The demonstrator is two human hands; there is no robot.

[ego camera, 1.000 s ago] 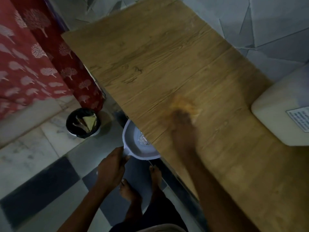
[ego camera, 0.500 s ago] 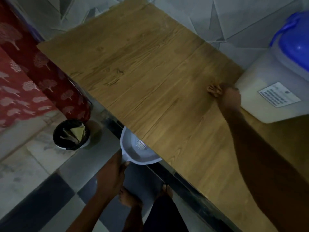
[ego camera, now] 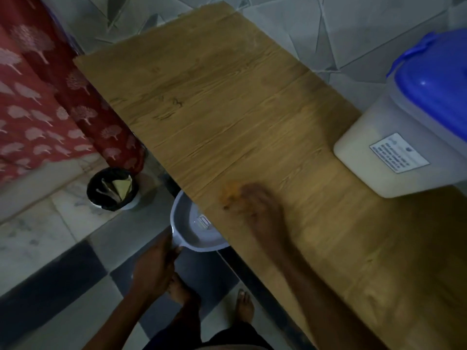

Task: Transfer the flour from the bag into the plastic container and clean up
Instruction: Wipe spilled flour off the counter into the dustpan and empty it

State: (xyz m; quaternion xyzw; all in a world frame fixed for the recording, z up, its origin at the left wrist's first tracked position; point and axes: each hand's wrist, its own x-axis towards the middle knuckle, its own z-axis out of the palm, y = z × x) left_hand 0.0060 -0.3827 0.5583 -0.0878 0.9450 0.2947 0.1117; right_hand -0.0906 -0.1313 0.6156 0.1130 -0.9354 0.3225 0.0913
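The plastic container (ego camera: 394,152), translucent, holding pale flour and closed with a blue lid (ego camera: 439,82), stands at the right of the wooden table (ego camera: 214,102). My right hand (ego camera: 257,205) is blurred near the table's front edge, pressing an orange cloth (ego camera: 228,195) on the wood. My left hand (ego camera: 154,269) holds the handle of a white dustpan (ego camera: 192,228) just under the table edge, below the cloth. No flour bag is in view.
A black-lined bin (ego camera: 112,189) with yellowish paper inside stands on the tiled floor at left. A red patterned curtain (ego camera: 40,109) hangs beside it. My bare feet (ego camera: 242,306) are under the table edge. Grey tiled wall behind the table.
My right hand with the cloth swept from beside the container back across the table to the front edge above the dustpan. The left hand kept the dustpan in place.
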